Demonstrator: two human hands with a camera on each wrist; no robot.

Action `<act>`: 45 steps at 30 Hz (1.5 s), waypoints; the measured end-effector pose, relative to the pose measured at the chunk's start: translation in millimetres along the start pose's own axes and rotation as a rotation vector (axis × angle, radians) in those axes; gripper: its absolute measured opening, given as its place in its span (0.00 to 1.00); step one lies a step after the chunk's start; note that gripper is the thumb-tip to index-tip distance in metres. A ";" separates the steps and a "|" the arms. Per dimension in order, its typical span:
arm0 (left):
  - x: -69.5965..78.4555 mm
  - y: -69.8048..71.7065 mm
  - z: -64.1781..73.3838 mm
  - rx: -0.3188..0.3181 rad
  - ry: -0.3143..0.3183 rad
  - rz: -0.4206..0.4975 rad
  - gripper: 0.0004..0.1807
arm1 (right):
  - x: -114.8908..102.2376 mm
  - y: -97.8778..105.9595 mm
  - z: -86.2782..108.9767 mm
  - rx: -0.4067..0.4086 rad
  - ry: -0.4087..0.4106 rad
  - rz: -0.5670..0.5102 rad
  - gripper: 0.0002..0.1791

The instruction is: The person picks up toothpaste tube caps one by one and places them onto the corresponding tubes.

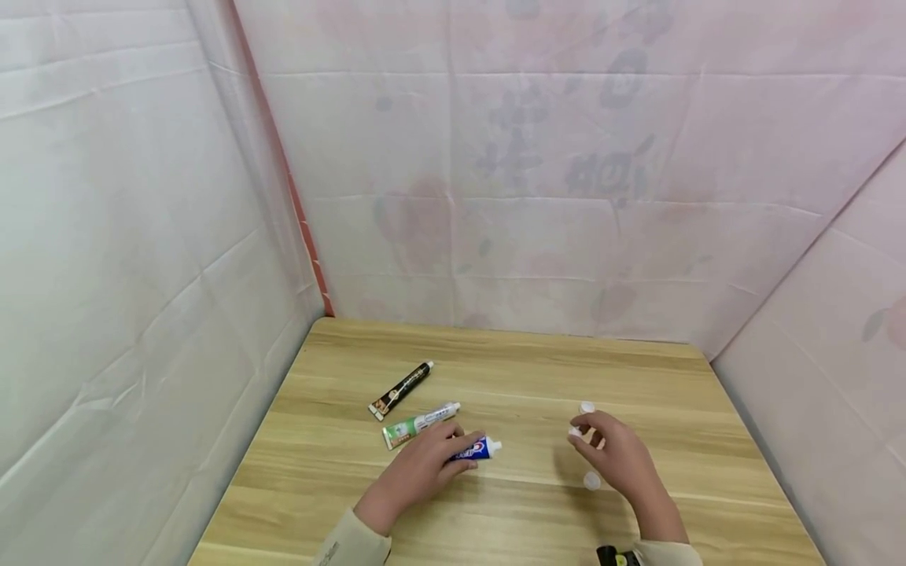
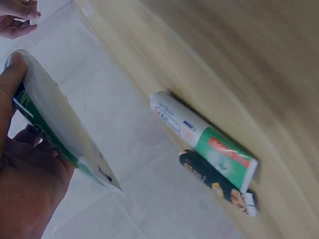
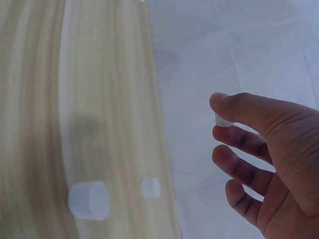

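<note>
My left hand (image 1: 425, 464) grips a blue toothpaste tube (image 1: 477, 449) whose white nozzle points right; the left wrist view shows this tube (image 2: 60, 114) lifted between thumb and fingers. A small white cap (image 3: 222, 121) is pinched between the thumb and index finger of my right hand (image 1: 623, 456). Two more white caps lie on the table, one (image 1: 587, 407) beyond that hand and one (image 1: 591, 480) nearer, beside it. Close to my left hand rests a green and white toothpaste tube (image 1: 421, 424), and farther back a black tube (image 1: 401, 391).
The wood-grain table (image 1: 538, 519) is walled by pale fabric sheets, on the left (image 1: 141, 275), at the back (image 1: 538, 236) and on the right (image 1: 835, 330). A black item (image 1: 609, 555) sits at the right sleeve.
</note>
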State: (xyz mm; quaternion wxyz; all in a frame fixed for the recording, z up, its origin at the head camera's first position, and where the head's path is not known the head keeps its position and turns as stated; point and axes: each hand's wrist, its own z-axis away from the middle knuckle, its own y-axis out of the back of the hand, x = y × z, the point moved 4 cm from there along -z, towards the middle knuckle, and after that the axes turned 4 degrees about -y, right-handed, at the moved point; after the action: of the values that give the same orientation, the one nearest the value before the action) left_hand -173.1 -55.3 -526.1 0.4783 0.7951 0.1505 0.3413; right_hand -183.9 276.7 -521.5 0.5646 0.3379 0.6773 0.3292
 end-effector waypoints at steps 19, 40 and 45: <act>10.4 22.7 -25.7 0.033 -0.087 -0.004 0.27 | -51.6 18.8 6.8 0.035 0.175 -0.087 0.13; 21.9 30.8 -33.3 0.015 -0.126 -0.009 0.28 | -87.4 14.4 11.0 0.038 0.311 -0.162 0.19; 24.2 30.6 -33.7 0.006 -0.127 -0.009 0.28 | -91.6 14.0 13.9 0.032 0.327 -0.183 0.20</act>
State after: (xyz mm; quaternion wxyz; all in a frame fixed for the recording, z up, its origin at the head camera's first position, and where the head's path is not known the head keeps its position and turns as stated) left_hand -181.4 -34.7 -479.6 0.4861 0.8159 0.1242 0.2875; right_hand -156.6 209.4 -462.2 0.4690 0.2257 0.7932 0.3161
